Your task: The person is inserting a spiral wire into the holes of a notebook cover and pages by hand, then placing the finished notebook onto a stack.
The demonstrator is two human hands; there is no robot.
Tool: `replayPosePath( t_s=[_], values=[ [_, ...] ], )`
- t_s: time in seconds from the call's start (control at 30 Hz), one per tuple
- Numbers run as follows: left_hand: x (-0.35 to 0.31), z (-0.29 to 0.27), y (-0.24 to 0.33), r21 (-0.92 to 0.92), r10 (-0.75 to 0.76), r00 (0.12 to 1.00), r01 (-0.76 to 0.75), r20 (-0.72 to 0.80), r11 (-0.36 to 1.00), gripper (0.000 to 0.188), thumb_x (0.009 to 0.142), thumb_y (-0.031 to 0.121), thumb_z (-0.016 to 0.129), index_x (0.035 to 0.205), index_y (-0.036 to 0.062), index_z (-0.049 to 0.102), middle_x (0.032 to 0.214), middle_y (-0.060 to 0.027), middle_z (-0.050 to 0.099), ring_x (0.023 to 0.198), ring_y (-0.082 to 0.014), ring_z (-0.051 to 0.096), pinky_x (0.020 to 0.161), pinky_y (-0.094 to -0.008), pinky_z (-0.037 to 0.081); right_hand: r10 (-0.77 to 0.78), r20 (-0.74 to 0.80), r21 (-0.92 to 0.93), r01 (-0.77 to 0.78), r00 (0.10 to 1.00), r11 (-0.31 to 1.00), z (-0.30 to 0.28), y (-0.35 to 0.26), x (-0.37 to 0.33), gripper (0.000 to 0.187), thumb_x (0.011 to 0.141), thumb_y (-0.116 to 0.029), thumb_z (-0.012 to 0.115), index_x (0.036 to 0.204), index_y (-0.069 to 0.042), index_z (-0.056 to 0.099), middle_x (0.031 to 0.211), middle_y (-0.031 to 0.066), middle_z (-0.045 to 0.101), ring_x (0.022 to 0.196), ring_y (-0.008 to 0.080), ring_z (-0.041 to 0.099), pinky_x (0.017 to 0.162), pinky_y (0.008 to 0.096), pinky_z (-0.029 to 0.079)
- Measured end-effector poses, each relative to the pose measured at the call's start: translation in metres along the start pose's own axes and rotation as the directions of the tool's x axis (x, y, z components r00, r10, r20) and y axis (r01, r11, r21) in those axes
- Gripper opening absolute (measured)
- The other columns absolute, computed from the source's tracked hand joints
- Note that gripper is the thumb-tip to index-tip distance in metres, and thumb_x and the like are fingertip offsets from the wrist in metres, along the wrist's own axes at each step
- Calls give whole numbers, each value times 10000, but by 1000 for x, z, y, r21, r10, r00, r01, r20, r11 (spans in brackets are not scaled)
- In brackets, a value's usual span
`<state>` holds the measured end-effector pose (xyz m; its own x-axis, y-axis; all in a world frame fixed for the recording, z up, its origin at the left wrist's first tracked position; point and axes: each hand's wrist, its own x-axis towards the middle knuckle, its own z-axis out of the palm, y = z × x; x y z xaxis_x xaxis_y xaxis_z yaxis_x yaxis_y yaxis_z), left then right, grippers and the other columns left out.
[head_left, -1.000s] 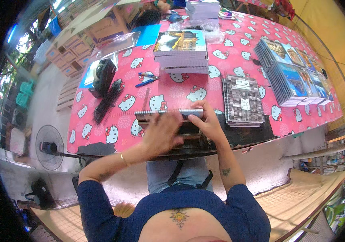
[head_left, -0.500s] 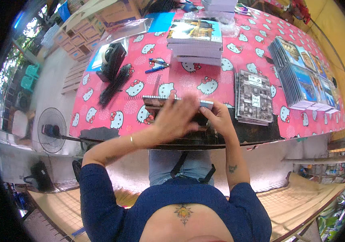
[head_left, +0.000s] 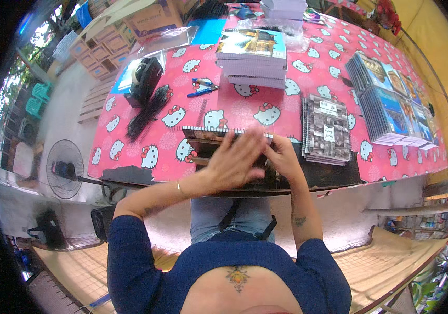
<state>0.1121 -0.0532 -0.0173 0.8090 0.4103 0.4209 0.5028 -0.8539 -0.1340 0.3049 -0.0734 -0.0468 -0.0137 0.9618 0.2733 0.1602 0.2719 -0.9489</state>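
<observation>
A spiral-bound notebook (head_left: pixel 201 134) with a dark photo cover lies at the table's near edge, its coil along the far side. Stretched flat over its right half is my left hand (head_left: pixel 237 159), fingers extended and thumb apart; it partly covers the notebook. At the notebook's right end, my right hand (head_left: pixel 284 157) pinches the coil-side corner between thumb and fingers. Just right of it sits a small stack of grey-patterned spiral notebooks (head_left: pixel 327 131).
A tall notebook stack (head_left: pixel 252 60) stands beyond my hands, more stacks (head_left: pixel 394 110) at the right. Black coils (head_left: pixel 148 115), a tape dispenser (head_left: pixel 144 78) and pens (head_left: pixel 202 89) lie to the left. A fan (head_left: pixel 66 168) stands beside the table; cardboard boxes (head_left: pixel 153 20) are behind.
My left hand has slid slightly right and down across the notebook, fingers less blurred now. The right hand keeps its hold on the corner, and the view has shifted a little.
</observation>
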Motion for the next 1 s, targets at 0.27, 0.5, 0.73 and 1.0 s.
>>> replayPosePath(
  t_s=[0.27, 0.5, 0.73, 1.0],
  values=[
    [31, -37, -15, -223, -203, 976, 180, -83, 958, 477, 963, 407, 526, 1282, 54, 563, 1296, -147, 574, 1270, -280, 504, 1169, -572, 70, -71, 33, 26, 70, 997, 997, -18, -28, -1, 283, 921, -165, 667, 1155, -7, 674, 985, 75, 710, 869, 109, 629, 800, 278, 512],
    [34, -31, -20, -341, -171, 965, 95, -199, 935, 188, 889, 280, 658, 1007, 134, 667, 909, -20, 696, 936, -198, 663, 1121, -559, 228, 78, 259, -131, -45, 963, 990, -54, -59, 25, 238, 914, -183, 681, 1045, 14, 707, 857, 43, 705, 800, 93, 640, 743, 272, 526],
    [32, -42, -8, -286, -167, 975, 119, -148, 951, 286, 873, 194, 662, 1141, 94, 642, 992, -67, 681, 864, -249, 640, 840, -427, 473, -110, 42, -420, 117, 993, 900, -29, -68, 20, 132, 849, -125, 666, 821, -5, 621, 716, 89, 615, 675, 193, 638, 641, 327, 516],
    [41, -100, -37, -652, -474, 858, 248, -195, 717, 331, 836, 4, 639, 1166, 23, 630, 1025, -138, 700, 884, -300, 697, 773, -383, 550, -441, -254, -436, 305, 861, 847, 13, -119, -37, 235, 822, -108, 712, 1048, -55, 679, 1031, 165, 648, 943, 331, 652, 795, 394, 531]
  ],
)
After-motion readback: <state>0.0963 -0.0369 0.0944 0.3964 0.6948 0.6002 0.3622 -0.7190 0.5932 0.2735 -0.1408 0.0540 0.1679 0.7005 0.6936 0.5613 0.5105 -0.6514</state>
